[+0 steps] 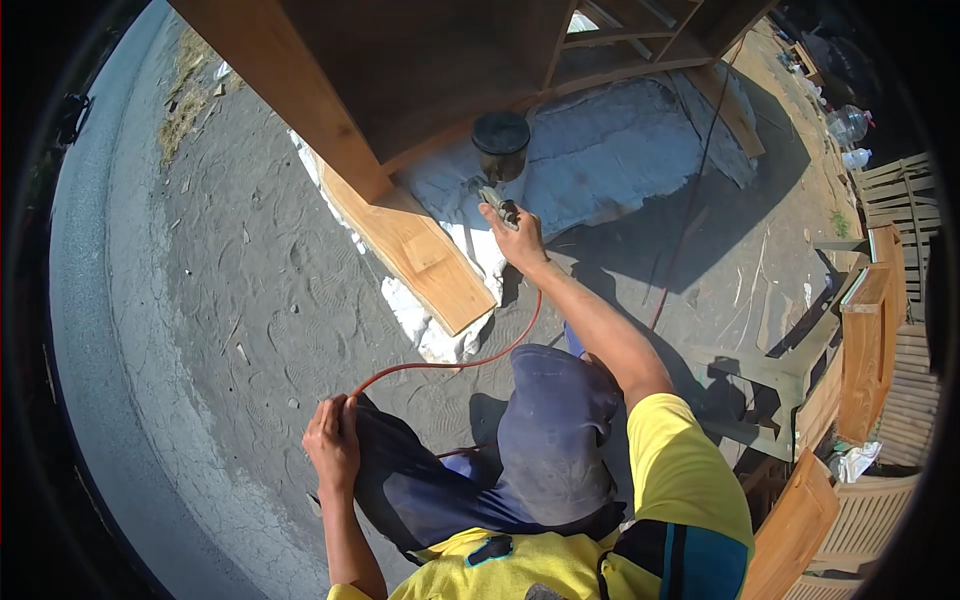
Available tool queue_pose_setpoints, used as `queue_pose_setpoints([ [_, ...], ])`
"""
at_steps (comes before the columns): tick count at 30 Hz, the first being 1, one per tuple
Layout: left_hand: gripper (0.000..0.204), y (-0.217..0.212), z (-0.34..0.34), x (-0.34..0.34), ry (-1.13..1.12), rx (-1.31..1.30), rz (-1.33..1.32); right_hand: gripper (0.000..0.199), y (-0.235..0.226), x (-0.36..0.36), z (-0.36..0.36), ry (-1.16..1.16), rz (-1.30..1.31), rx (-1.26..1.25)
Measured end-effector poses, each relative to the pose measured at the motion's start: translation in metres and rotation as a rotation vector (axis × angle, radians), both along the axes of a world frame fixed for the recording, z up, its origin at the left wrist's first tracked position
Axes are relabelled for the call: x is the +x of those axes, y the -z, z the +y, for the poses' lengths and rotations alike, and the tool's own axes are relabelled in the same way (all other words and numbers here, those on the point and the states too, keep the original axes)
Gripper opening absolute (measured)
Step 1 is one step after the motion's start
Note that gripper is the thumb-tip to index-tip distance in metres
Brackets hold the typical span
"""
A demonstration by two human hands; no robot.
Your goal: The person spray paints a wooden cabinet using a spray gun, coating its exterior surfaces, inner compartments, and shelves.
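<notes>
Clasping the spray gun (502, 207) in my right hand (522, 243) near the wooden cabinet (300, 85), I pinch the red hose (440, 366) in my left hand (331, 442), probably to keep it off the ground (255, 295).

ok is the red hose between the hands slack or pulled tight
Slack: the red hose bends in a loose curve from the left hand up toward the right hand, not a straight line.

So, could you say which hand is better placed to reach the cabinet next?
Probably the right hand: it grips a tool near the cabinet, while the left hand holds a hose farther back.
</notes>
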State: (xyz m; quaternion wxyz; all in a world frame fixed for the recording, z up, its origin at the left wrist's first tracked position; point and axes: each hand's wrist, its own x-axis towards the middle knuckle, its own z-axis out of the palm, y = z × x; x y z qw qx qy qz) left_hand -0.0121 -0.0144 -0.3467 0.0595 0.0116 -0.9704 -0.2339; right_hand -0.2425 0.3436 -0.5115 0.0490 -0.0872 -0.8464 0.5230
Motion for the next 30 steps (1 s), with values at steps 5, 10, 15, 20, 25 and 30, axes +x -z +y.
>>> queue_pose_setpoints([
  [5, 0.011, -0.01, 0.035, -0.047, 0.129, -0.029, -0.053, 0.044, 0.022, -0.035, 0.105, 0.249, 0.265, 0.007],
  [10, 0.012, -0.008, 0.062, -0.089, 0.249, -0.165, -0.01, 0.046, -0.001, -0.061, 0.176, 0.433, 0.162, -0.141],
  [15, 0.013, -0.007, 0.104, -0.14, 0.344, -0.196, 0.08, 0.048, 0.0, -0.091, 0.249, 0.553, 0.13, -0.147],
  [20, 0.013, -0.003, 0.144, -0.173, 0.373, -0.216, 0.088, 0.05, 0.007, -0.118, 0.303, 0.586, 0.075, -0.191],
  [25, 0.013, 0.009, 0.167, -0.182, 0.413, -0.216, 0.046, 0.053, 0.011, -0.14, 0.355, 0.673, 0.14, -0.1],
  [30, 0.012, 0.015, 0.186, -0.177, 0.404, -0.202, -0.04, 0.057, -0.007, -0.156, 0.381, 0.77, 0.09, 0.091],
])
